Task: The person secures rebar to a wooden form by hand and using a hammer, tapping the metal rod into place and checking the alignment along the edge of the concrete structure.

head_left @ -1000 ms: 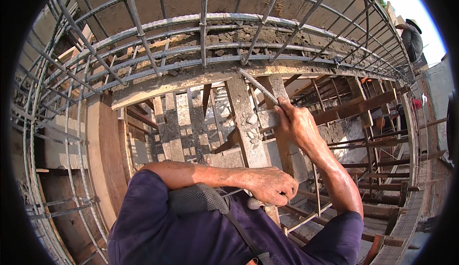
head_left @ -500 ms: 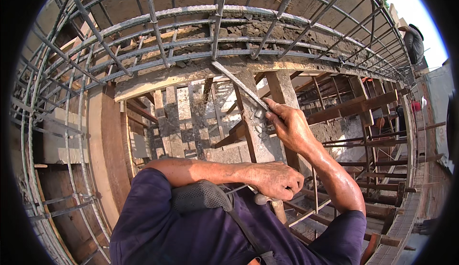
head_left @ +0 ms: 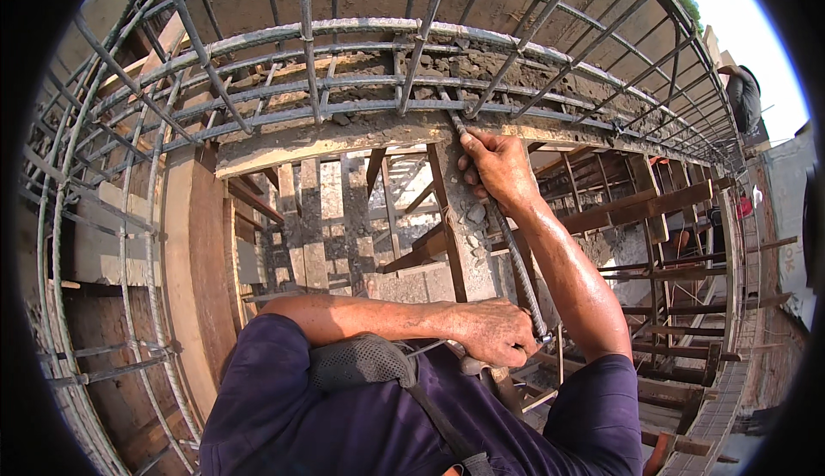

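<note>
My right hand [head_left: 498, 171] is closed around a long ribbed steel bar [head_left: 521, 274]. The bar's far end reaches in among the rods of the rebar cage [head_left: 365, 25], at the edge of the rubble. Its near end comes down beside my left hand [head_left: 494, 332]. That hand is a fist, held low in front of my body. A pale rounded end [head_left: 472, 365] shows just under the fist; whether it belongs to something gripped there is hard to make out. Between the hands lies a board [head_left: 469, 257] with grit and small stones on it.
Broken concrete rubble [head_left: 481, 68] lies behind the lower rods. A timber edge [head_left: 301, 145] runs below the cage. Openings between the boards drop to a lower level with planks and props. More vertical rebar [head_left: 56, 244] stands at left. Another person [head_left: 743, 102] is at the far right.
My right hand has moved forward and slightly left along with the bar, whose far end now sits in between the rods. The bar's near end has come into view by my left fist.
</note>
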Motion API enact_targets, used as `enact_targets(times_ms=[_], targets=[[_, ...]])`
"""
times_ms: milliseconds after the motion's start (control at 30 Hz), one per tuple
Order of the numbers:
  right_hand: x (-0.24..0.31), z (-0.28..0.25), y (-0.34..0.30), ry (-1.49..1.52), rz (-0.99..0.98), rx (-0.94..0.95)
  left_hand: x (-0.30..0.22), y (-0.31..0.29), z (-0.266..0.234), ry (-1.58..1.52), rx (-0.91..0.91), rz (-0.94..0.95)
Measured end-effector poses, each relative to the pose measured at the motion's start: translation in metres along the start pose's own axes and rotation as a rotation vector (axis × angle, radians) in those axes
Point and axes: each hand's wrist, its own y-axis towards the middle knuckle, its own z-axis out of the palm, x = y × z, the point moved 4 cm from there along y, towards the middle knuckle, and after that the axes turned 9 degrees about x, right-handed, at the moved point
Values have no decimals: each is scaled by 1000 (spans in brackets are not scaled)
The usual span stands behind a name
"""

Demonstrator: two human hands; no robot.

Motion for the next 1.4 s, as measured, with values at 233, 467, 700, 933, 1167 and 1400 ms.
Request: enact_targets(times_ms=[233, 467, 700, 933, 1167, 1400], targets=[[-8, -20, -32, -535, -211, 19, 6, 0, 5, 53, -48, 244], [8, -9, 8, -535, -225, -137, 3, 7, 7, 35, -18, 240], [-3, -29, -50, -629, -326, 30, 0, -2, 4, 68, 5, 272], [17, -10, -16, -681, -215, -32, 4, 8, 12, 55, 40, 266], [-3, -32, -71, -621, -407, 73, 1, -1, 6, 54, -51, 334], [5, 8, -51, -644, -306, 96, 1, 3, 6, 35, 15, 303]])
